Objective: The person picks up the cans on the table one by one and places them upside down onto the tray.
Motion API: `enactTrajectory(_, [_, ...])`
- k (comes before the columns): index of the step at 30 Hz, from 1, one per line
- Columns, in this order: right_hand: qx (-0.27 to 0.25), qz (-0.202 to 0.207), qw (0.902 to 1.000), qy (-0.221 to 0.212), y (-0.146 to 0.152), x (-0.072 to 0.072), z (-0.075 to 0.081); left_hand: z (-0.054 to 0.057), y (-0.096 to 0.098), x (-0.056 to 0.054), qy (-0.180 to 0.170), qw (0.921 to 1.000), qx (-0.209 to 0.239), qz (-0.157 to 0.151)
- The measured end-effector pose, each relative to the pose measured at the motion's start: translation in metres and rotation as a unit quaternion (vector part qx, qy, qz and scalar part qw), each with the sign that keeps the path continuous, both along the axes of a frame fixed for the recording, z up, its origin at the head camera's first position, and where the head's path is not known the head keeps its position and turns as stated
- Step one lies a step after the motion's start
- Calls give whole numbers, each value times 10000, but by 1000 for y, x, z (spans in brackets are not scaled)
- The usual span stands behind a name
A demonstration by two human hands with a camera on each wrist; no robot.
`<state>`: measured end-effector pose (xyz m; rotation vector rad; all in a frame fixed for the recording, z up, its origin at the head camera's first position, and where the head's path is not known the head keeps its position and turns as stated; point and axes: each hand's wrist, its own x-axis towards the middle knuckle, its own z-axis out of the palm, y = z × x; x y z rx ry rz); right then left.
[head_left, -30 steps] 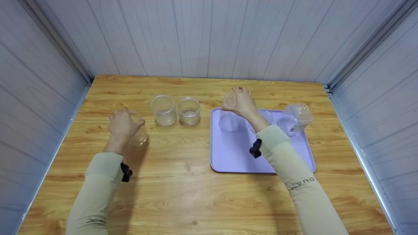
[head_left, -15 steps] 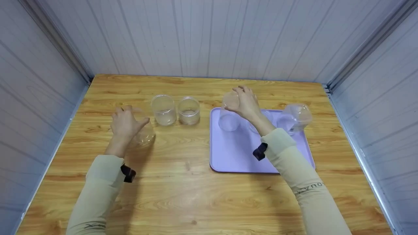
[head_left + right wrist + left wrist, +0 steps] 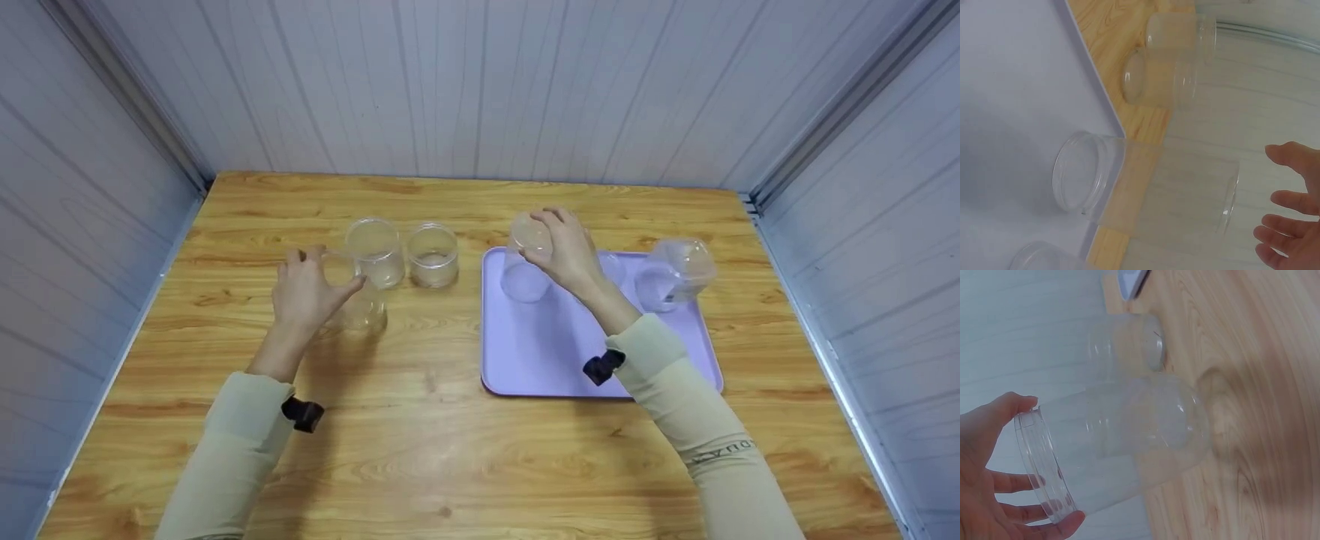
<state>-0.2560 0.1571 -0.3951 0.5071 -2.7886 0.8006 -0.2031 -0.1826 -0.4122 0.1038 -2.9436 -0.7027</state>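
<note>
My left hand (image 3: 306, 296) grips a tall clear plastic jar (image 3: 1123, 444) by its rim, thumb on one side and fingers on the other. The jar's base is over the table, in front of two clear jars, one taller (image 3: 375, 255) and one shorter (image 3: 433, 256). On the lilac tray (image 3: 555, 367) another clear jar (image 3: 1185, 197) stands mouth down at the back left corner. Close to its upturned base, my right hand (image 3: 568, 255) has its fingers spread; the right wrist view shows them apart from the jar.
Another mouth-down jar (image 3: 679, 271) stands at the tray's back right. Between them a further clear jar (image 3: 613, 268) is partly hidden by my right hand. Pale panel walls (image 3: 480, 90) enclose the wooden table (image 3: 435, 450) at the back and sides.
My left hand has carried its jar to the right, towards the two standing jars. My right hand has eased off the tray jar and shifted slightly right; that jar stays in place.
</note>
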Motion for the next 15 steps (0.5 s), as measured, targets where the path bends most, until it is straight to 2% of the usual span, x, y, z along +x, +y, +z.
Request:
enactTrajectory(8, [-582,148,9980,186,5,13,-4,-5,9,10,359,9982,461,-97])
enactTrajectory(15, [-966,119,9946,363,9,26,-11,-10,18,19,512,9932,1022,-230])
